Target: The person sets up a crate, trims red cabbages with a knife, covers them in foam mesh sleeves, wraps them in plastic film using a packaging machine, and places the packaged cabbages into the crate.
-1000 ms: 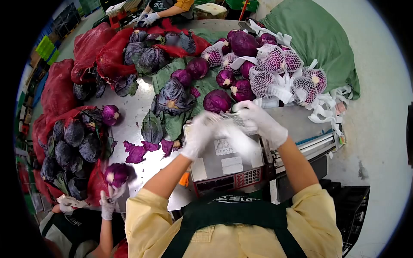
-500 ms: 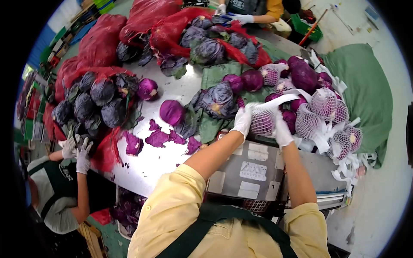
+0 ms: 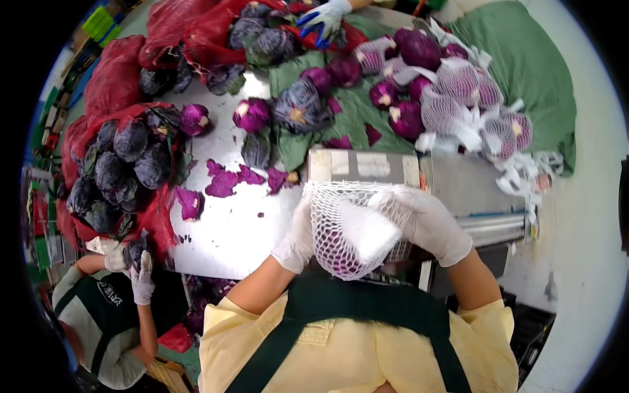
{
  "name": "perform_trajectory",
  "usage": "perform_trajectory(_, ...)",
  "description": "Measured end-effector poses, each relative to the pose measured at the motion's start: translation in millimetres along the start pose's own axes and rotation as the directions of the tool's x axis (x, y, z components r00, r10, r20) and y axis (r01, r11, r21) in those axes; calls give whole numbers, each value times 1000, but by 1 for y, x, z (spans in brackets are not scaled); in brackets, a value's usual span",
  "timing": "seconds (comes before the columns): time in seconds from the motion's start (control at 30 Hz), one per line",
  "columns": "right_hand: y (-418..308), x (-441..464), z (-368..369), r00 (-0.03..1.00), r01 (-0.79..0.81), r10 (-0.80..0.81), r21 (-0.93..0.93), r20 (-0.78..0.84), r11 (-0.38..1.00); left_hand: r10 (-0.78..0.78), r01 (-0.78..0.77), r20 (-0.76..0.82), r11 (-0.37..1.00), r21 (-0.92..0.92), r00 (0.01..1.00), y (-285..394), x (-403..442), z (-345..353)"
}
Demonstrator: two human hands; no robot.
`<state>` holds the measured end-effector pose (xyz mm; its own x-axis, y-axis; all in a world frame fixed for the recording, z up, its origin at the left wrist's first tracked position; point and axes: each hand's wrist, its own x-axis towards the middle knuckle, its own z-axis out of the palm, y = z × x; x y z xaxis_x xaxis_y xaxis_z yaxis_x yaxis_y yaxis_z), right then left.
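Left grip [image 3: 298, 230] and right grip [image 3: 437, 226] clasp opposite sides of the net [image 3: 327, 208], apparently to spread it and support the cabbage [image 3: 344, 263] inside.

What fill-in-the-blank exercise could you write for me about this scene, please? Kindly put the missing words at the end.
The open-mesh netting held between the white-gloved left hand and white-gloved right hand is ____.
The bulging red mesh sacks lie on the picture's ____ side.
At the top, another person's gloved hand shows ____ fingertips.
The netted, round purple cabbages lie beside a large, bulging ____ sack.

Missing words: white; left; blue; green.
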<state>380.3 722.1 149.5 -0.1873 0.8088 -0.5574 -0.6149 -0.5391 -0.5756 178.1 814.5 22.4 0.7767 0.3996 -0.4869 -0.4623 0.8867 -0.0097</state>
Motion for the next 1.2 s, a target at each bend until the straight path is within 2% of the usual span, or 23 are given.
perform_trajectory(0.1,20,-31,-11,954,-226,258,-197,150,954,-16,15,37,1000,8,999,-8,-23,8)
perform_trajectory(0.17,22,-36,-10,965,-103,188,-394,183,913,16,-14,-19,994,105,1000,-11,-29,18)
perform_trajectory(0.23,21,-24,-22,959,277,-258,-611,121,741,-39,38,162,999,13,986,-12,-25,19)
perform_trajectory(0.27,23,-19,-19,959,269,-284,-274,-17,923,-30,19,227,999,48,974,-16,-30,26)
perform_trajectory(0.3,32,-12,-22,955,283,-295,-268,-8,921,-28,14,228,998,63,973,-21,-31,26)
perform_trajectory(0.37,53,1,-29,978,67,-16,240,-208,968,44,-108,447,987,119,893,-31,-33,25)
perform_trajectory(0.4,53,-19,-18,988,-53,106,406,-110,912,50,-164,529,972,170,847,-38,-33,31)
perform_trajectory(0.47,65,-30,-5,981,67,-31,180,-191,981,70,-202,401,933,297,914,-45,-38,46)
perform_trajectory(0.53,78,-14,-24,993,23,28,419,-115,908,162,-253,199,730,635,967,-58,-48,53)
perform_trajectory(0.57,72,-18,-26,993,27,24,420,-116,907,159,-252,201,729,637,967,-62,-49,51)
perform_trajectory(0.63,57,-27,-28,994,-1,47,435,-95,900,-53,167,-275,896,411,960,-67,-46,43)
perform_trajectory(0.67,67,-13,-34,937,231,-158,215,-310,949,-87,148,-183,923,356,979,-66,-33,15)
perform_trajectory(0.7,62,-17,-38,937,240,-167,219,-307,946,-85,148,-181,919,366,980,-60,-24,3)
perform_trajectory(0.77,45,-34,-45,980,180,-198,-319,-25,931,-161,125,204,976,178,966,-47,-15,-9)
perform_trajectory(0.8,37,-45,-32,988,147,-153,-359,11,922,-237,214,165,966,145,957,-40,-23,11)
perform_trajectory(0.83,33,-46,-22,987,152,-158,-358,11,921,-157,122,139,965,231,978,-38,-29,23)
perform_trajectory(0.9,22,-38,-9,886,372,-446,-373,-131,850,-241,197,145,944,263,960,-34,-29,35)
perform_trajectory(0.97,18,-23,-14,883,417,-467,-364,-57,833,-215,170,175,956,240,961,-42,-29,44)
perform_trajectory(1.07,55,25,-51,908,288,-374,-369,-189,884,58,-117,140,880,460,988,-40,-28,50)
perform_trajectory(1.1,68,25,-70,964,72,-140,-287,-225,955,140,-203,160,840,504,977,-37,-34,60)
perform_trajectory(1.13,61,0,-39,979,64,-60,17,-193,998,135,-290,428,902,320,894,-34,-35,71)
perform_trajectory(1.17,53,-26,-7,990,52,-5,321,-144,946,148,-235,338,944,233,929,-25,-28,55)
perform_trajectory(1.2,68,-20,-19,976,162,-121,228,-182,960,199,-332,342,858,391,918,-11,-7,30)
